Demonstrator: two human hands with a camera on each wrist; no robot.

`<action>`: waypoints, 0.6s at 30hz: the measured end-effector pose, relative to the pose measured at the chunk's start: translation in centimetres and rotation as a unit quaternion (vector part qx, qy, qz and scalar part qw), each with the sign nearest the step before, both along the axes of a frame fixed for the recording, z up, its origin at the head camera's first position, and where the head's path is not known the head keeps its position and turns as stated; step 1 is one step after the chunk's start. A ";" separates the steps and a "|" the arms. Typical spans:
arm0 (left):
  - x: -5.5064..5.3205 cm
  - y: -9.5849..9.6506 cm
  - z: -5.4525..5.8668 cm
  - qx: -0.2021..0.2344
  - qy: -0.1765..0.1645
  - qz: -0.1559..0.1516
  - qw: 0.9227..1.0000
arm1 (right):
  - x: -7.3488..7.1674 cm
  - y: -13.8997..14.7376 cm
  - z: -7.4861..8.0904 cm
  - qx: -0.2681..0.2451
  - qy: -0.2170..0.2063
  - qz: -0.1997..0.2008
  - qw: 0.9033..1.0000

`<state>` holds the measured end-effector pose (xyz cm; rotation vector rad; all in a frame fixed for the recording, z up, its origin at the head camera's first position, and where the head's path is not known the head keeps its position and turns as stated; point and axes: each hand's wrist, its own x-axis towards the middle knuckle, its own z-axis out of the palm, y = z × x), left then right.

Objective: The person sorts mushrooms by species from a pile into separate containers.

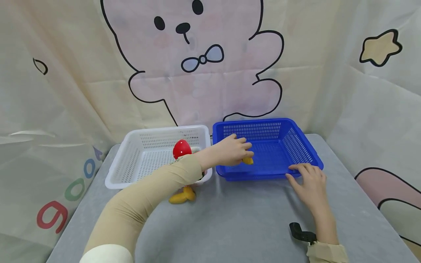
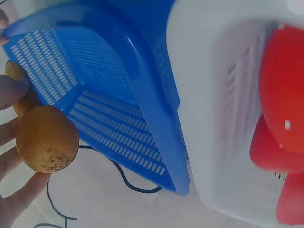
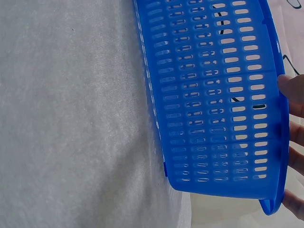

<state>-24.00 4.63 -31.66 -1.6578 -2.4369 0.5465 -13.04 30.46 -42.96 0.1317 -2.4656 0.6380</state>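
My left hand (image 1: 231, 150) reaches over the left side of the blue basket (image 1: 269, 174). Its fingers grip a yellow-brown toy (image 2: 47, 138) with a round, dark-speckled knob and a narrow stalk; in the head view the hand hides most of it. At the basket's front right corner, my right hand (image 1: 310, 184) holds the rim, thumb outside and fingertips over the edge. A similar yellow-brown knobby piece (image 1: 182, 195) lies on the table in front of the white basket (image 1: 113, 181). Inside that basket sits a red toy with white dots (image 1: 181, 149).
Both baskets stand side by side at the back of the grey table (image 1: 223, 226), against a printed cloth (image 1: 204, 95). My left forearm hides part of the white basket and its contents. A black bracket (image 1: 300, 233) sticks out from my right wrist.
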 end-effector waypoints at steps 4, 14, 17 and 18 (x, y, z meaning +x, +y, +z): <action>-1.1 0.7 -0.1 -0.029 0.003 -0.003 1.000 | -0.1 0.0 0.0 -0.001 0.003 0.002 1.000; -3.9 2.2 -1.7 -0.056 -0.013 0.022 0.998 | -0.1 0.0 -0.1 0.001 0.004 0.004 1.000; -4.5 2.7 -2.1 -0.071 -0.005 0.025 0.997 | -0.1 0.1 -0.1 0.000 0.007 0.002 1.000; -4.6 2.8 -2.2 -0.078 -0.001 0.026 0.997 | -0.1 0.1 -0.1 0.000 0.007 0.002 1.000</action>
